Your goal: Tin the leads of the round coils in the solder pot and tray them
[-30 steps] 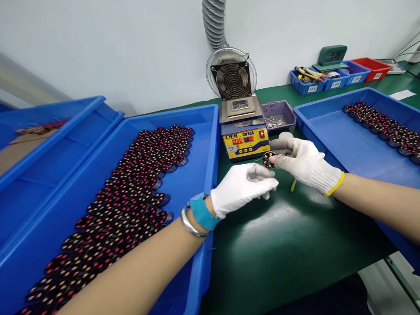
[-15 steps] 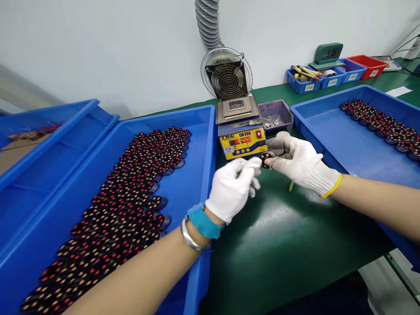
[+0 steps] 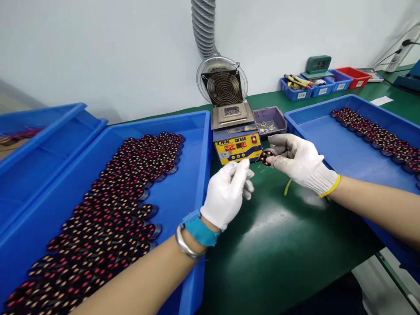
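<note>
The left hand [image 3: 223, 194], whose grip cannot be read, has been drawn back from the coil [image 3: 266, 155], which is held by the right hand [image 3: 303, 164] above the worktop [image 3: 262, 258], leaving wire ends [image 3: 261, 166] exposed.

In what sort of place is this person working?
Probably a small-parts assembly workshop. Matching round parts lie packed in the left tray, a fan stands behind what looks like a solder pot, and the gloved right hand holds a similar part.
</note>
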`<state>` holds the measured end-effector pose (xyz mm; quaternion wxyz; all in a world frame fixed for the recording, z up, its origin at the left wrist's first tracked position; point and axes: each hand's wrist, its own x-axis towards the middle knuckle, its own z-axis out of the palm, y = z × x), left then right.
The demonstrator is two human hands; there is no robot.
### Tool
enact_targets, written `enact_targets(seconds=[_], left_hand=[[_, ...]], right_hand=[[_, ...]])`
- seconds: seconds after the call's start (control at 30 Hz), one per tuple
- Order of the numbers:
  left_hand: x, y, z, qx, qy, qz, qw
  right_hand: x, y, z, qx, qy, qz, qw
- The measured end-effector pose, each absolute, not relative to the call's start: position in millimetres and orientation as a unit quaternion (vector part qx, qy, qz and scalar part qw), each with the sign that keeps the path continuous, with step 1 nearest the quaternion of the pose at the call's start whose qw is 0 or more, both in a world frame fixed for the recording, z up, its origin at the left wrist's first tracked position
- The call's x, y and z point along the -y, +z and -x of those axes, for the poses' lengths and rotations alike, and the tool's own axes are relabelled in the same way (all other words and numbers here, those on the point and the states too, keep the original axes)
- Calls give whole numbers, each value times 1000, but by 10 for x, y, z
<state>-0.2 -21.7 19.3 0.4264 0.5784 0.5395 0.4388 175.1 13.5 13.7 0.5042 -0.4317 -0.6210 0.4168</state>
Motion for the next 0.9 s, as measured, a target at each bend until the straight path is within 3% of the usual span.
enact_targets(seconds=[0.1,0.2,0.37,0.53,0.63,0.9], left_hand=[[149,179,21,-554,433,-582,410],[127,153,4,-568,345,-652,366],[157,118,-32,-565,207,-764,235],[156,74,-10,-558,129,-790,220],[153,69,-2,-558,104,-794,218],[146,82,-8,-552,86,-799,221]], right_hand=[[-247,207,-1799,642,381,419,516],[-509,361,-1792,687,297,438,497],[-1175,741,-1564,749,93,546,364],[-1666,1004,-1175,788,-72,573,213],[-1799,1054,-964,806,-117,565,133],[-1935,948,-708,812,-146,565,26]])
